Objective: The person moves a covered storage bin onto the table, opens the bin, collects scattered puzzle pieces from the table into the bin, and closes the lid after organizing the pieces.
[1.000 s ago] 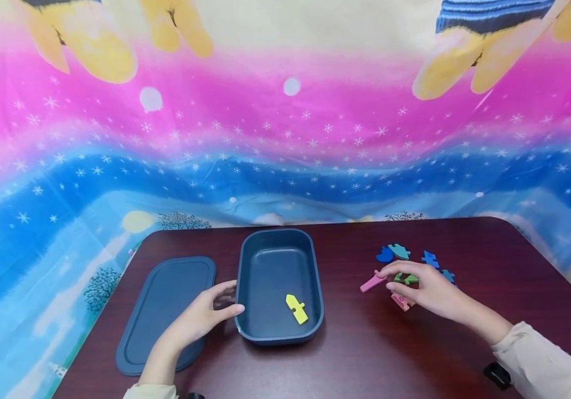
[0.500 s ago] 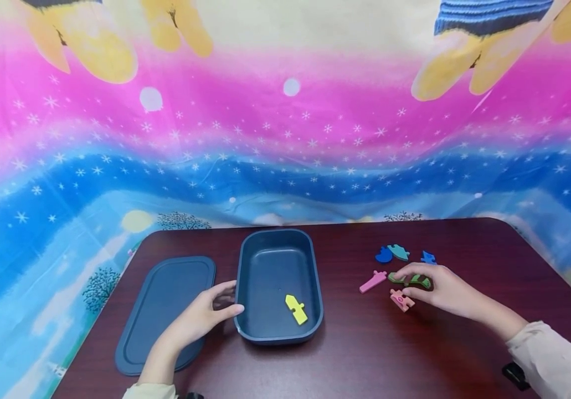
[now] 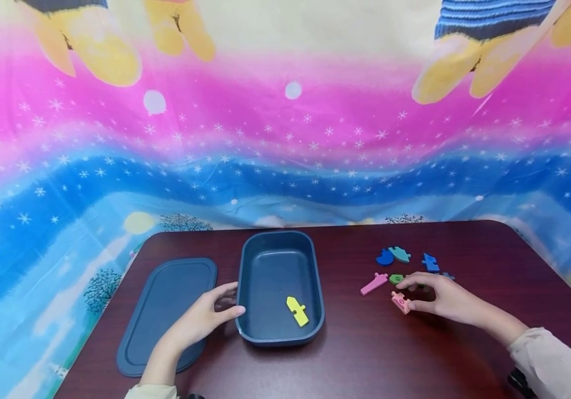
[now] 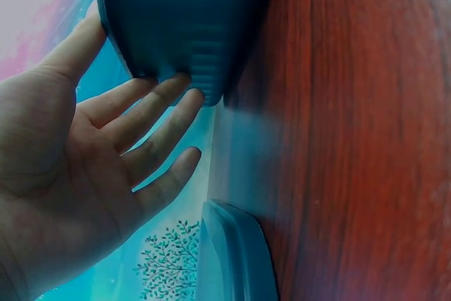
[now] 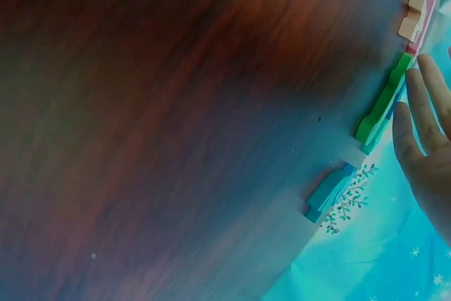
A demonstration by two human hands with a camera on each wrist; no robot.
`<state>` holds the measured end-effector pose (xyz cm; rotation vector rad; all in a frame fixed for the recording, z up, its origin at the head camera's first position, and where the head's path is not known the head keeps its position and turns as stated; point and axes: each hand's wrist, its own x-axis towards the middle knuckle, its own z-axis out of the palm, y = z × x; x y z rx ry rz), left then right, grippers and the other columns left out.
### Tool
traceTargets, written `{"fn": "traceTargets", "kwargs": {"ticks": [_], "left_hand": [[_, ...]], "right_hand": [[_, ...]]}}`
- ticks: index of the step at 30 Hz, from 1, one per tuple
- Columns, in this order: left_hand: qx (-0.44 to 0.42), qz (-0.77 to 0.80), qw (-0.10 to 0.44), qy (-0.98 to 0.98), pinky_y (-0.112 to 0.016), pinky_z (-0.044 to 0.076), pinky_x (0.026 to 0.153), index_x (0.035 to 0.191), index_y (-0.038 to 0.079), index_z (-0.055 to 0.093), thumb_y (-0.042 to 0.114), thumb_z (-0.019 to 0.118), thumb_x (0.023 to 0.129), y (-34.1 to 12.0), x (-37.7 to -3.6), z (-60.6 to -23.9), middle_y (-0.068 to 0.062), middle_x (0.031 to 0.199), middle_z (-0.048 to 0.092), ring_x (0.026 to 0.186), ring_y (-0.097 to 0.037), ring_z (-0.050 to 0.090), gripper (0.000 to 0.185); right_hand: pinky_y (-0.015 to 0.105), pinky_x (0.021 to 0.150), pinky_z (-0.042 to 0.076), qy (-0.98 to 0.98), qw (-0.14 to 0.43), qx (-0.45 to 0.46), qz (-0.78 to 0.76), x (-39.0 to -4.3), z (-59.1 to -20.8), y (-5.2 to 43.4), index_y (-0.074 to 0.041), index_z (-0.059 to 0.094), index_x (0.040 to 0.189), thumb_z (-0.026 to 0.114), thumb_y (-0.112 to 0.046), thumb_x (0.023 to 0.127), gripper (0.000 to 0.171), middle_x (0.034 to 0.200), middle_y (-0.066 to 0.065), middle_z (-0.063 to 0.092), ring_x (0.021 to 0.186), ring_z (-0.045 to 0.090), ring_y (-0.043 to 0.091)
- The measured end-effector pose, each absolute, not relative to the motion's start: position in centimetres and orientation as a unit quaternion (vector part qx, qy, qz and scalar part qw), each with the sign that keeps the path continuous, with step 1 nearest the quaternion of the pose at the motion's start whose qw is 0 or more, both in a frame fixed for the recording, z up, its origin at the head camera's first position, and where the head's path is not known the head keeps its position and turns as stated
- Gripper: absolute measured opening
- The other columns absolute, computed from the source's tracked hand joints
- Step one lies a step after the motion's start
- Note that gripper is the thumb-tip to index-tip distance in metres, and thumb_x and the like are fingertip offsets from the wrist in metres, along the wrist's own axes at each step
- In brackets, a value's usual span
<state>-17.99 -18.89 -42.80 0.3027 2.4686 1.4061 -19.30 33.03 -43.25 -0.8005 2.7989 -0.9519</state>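
Note:
A dark blue-grey plastic box [image 3: 277,338] stands uncovered on the table, with a yellow puzzle piece [image 3: 297,311] lying inside. At its left side my left hand [image 3: 205,316] holds the wall, thumb over the rim and fingertips on the outside. My right hand [image 3: 447,296] hovers over loose puzzle pieces, thumb beside a pink numbered piece [image 3: 401,302] and index finger above it; the fingers look fairly straight in the right wrist view. Close by lie a long pink piece [image 3: 374,284] and a green piece [image 3: 396,280], the hand partly covering others.
The box's flat lid [image 3: 150,316] lies left of the box. Behind the right hand are a dark blue piece [image 3: 385,256], a teal piece [image 3: 400,254] and a blue piece [image 3: 431,262]. A printed cloth [image 3: 285,138] hangs behind the table [image 3: 345,354].
My right hand has shifted from the long pink piece and the green pieces to the pink numbered piece. The left hand stays at the box.

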Motion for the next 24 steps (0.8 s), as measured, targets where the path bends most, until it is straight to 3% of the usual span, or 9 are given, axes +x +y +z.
{"fn": "traceTargets", "kwargs": {"ticks": [14, 19, 24], "left_hand": [[0.108, 0.486, 0.141, 0.856, -0.048, 0.049, 0.095, 0.148, 0.001, 0.042, 0.029, 0.068, 0.095, -18.8, -17.9, -42.8, -0.018, 0.137, 0.055, 0.122, -0.035, 0.056, 0.065], [0.105, 0.485, 0.144, 0.856, -0.049, 0.049, 0.095, 0.148, 0.001, 0.042, 0.030, 0.068, 0.095, -18.7, -17.8, -42.6, -0.018, 0.137, 0.055, 0.122, -0.035, 0.055, 0.065], [0.099, 0.481, 0.143, 0.859, -0.049, 0.049, 0.096, 0.148, 0.001, 0.042, 0.030, 0.068, 0.095, -18.7, -17.7, -42.5, -0.018, 0.137, 0.055, 0.122, -0.035, 0.056, 0.065]], "right_hand": [[0.028, 0.072, 0.052, 0.891, 0.067, -0.274, -0.356, -19.3, -44.4, 33.0, -0.010, 0.064, 0.124, 0.076, -0.021, 0.089, 0.038, 0.107, 0.000, 0.064, 0.091, 0.058, 0.012], [0.029, 0.072, 0.052, 0.897, 0.076, -0.272, -0.339, -19.2, -44.4, 32.7, -0.010, 0.064, 0.127, 0.078, -0.024, 0.087, 0.044, 0.121, 0.012, 0.060, 0.092, 0.057, 0.013], [0.030, 0.075, 0.054, 0.901, 0.084, -0.264, -0.333, -19.3, -44.3, 32.4, -0.013, 0.064, 0.129, 0.079, -0.022, 0.086, 0.046, 0.134, 0.023, 0.052, 0.104, 0.056, 0.028]]}}
